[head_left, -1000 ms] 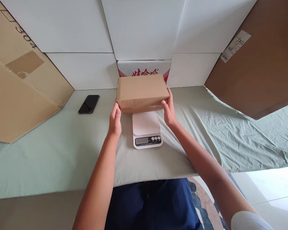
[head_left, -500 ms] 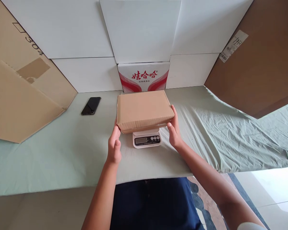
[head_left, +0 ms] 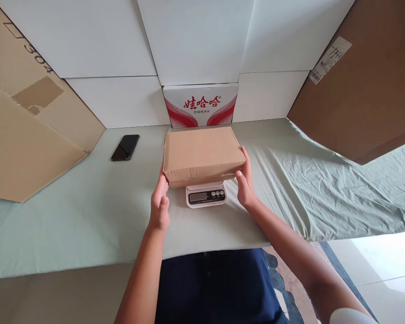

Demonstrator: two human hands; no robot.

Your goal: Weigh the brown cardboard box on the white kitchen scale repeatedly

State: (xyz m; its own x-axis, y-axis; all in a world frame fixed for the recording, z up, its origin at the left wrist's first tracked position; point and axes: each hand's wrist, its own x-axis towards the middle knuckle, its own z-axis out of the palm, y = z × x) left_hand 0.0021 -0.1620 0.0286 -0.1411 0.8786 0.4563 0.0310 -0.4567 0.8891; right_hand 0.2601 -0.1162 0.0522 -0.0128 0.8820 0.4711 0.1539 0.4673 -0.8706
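Bare forearms come up from the bottom of the frame, over dark blue trousers. Left hand [head_left: 159,204] sits at lower centre, fingers loosely extended, tips touching the near-left corner of the cardboard box [head_left: 202,154]. Right hand [head_left: 245,182] is mirrored on the other side, fingers spread along the box's right end and near-right corner. Neither hand wraps the box; both are open and pressed flat against its ends, and whether they bear any weight is hard to tell from this angle.

The box lies directly ahead of both sets of fingers, between them, long axis running left-right across the frame. Both hands look about equally close. It rests on the white kitchen scale [head_left: 206,195], covering the platform; only the scale's display strip and buttons show at its near edge. Box is plain brown corrugated, closed, with a lighter tape line on the near face.

All of this sits on a pale green sheet [head_left: 87,216]. Left of centre lies a black phone [head_left: 125,147]. Behind the box stands a red-and-white carton [head_left: 201,105]; brown cardboard panels [head_left: 364,90] lean at upper left and right.
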